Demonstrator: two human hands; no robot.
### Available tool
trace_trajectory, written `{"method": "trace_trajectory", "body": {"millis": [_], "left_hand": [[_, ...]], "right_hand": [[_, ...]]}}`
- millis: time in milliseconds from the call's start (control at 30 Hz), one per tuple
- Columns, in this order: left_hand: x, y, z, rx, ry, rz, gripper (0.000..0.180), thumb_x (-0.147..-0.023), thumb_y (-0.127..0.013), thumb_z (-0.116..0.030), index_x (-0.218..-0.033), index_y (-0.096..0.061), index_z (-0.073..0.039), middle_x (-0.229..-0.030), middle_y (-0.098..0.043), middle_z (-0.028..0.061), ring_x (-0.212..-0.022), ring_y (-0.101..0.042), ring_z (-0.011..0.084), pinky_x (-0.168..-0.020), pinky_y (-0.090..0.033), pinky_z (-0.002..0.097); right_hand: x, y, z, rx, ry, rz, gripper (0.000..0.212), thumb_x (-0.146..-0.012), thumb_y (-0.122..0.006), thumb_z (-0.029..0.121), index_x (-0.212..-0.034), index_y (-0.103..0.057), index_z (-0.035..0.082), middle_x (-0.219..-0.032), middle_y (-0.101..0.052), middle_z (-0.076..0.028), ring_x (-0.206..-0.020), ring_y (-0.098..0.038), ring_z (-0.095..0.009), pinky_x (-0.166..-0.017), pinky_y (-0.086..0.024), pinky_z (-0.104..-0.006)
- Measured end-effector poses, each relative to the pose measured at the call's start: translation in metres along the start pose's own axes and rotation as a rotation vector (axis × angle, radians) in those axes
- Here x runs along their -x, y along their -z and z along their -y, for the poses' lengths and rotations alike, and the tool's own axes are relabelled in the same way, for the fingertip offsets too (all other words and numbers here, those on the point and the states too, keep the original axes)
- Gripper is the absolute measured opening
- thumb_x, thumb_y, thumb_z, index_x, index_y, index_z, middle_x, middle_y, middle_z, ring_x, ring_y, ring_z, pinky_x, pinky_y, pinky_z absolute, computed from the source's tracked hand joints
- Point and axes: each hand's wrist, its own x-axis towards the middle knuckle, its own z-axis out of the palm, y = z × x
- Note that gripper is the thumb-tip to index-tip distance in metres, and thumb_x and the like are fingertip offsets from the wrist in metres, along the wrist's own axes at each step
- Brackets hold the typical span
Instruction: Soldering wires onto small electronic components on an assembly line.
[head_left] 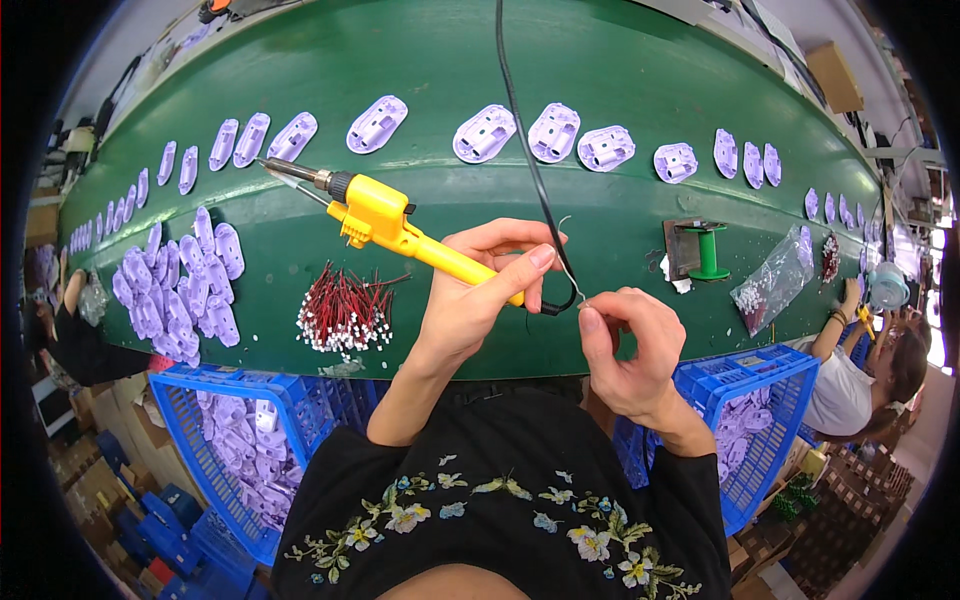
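My left hand (458,312) is closed around the handle of a yellow soldering iron (378,212). Its metal tip points up and left above the green bench, with a thin feed tube beside it. A black cable (527,130) runs from the far edge to the handle's rear end. Just right of that end, my right hand (640,350) pinches a thin silvery wire, apparently solder (570,262), between thumb and forefinger. The wire bends upward beside my left fingertips. Left of my left hand lies a pile of red-and-black leads with white connectors (345,308).
Lilac plastic shells (378,124) form a curved row across the bench (420,50); more are heaped at left (180,290). Blue crates (290,400) of shells flank me. At right are a green spool (708,250) and a clear bag (775,280). People work at both sides.
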Motion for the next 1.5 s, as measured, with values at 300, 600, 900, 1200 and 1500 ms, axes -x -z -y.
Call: {"method": "trace_trajectory", "body": {"millis": [300, 600, 900, 1200, 1500], "left_hand": [[-0.001, 0.005, 0.004, 0.044, 0.01, 0.026, 0.023, -0.09, -0.062, -0.01, -0.109, -0.064, 0.003, -0.083, -0.065, 0.0098, -0.058, -0.057, 0.0086, -0.056, -0.045, 0.0204], [0.0, 0.006, 0.001, 0.03, -0.064, -0.022, 0.025, -0.096, -0.056, -0.019, -0.107, -0.061, 0.003, -0.084, -0.063, 0.0087, -0.062, -0.059, 0.0112, -0.059, -0.047, 0.0218], [0.004, 0.017, 0.005, -0.02, -0.204, -0.069, 0.038, -0.099, -0.049, -0.035, -0.098, -0.06, 0.001, -0.075, -0.053, 0.0015, -0.061, -0.049, 0.0071, -0.06, -0.042, 0.0206], [0.013, 0.018, -0.008, 0.058, -0.169, -0.028, 0.039, -0.097, -0.052, -0.039, -0.099, -0.054, 0.0, -0.077, -0.051, 0.0031, -0.053, -0.044, 0.0049, -0.045, -0.035, 0.0165], [0.017, 0.018, -0.015, 0.059, -0.161, -0.045, 0.033, -0.096, -0.056, -0.032, -0.109, -0.049, -0.002, -0.091, -0.058, 0.01, -0.066, -0.057, 0.0115, -0.057, -0.046, 0.0224]], "right_hand": [[-0.001, 0.002, -0.002, -0.11, -0.148, -0.013, 0.004, -0.081, -0.064, -0.003, -0.082, -0.06, -0.001, -0.062, -0.057, -0.004, -0.048, -0.051, -0.011, -0.046, -0.039, -0.0244], [0.006, 0.011, -0.005, -0.369, -0.429, 0.007, 0.006, -0.089, -0.059, 0.003, -0.088, -0.059, -0.003, -0.069, -0.059, -0.004, -0.057, -0.052, -0.006, -0.051, -0.04, -0.0213], [-0.002, -0.003, -0.012, -0.6, -0.235, -0.139, 0.009, -0.097, -0.044, 0.006, -0.101, -0.046, -0.001, -0.092, -0.064, -0.017, -0.059, -0.055, -0.009, -0.054, -0.044, -0.022], [-0.031, -0.023, -0.03, -0.046, 0.39, -0.051, 0.02, -0.077, -0.061, -0.003, -0.094, -0.051, 0.001, -0.096, -0.065, -0.018, -0.061, -0.058, -0.026, -0.057, -0.045, -0.0333], [-0.028, -0.023, -0.039, 0.185, 0.421, -0.148, 0.02, -0.075, -0.064, -0.005, -0.091, -0.053, 0.001, -0.07, -0.056, -0.008, -0.052, -0.051, -0.024, -0.047, -0.034, -0.0334]]}}
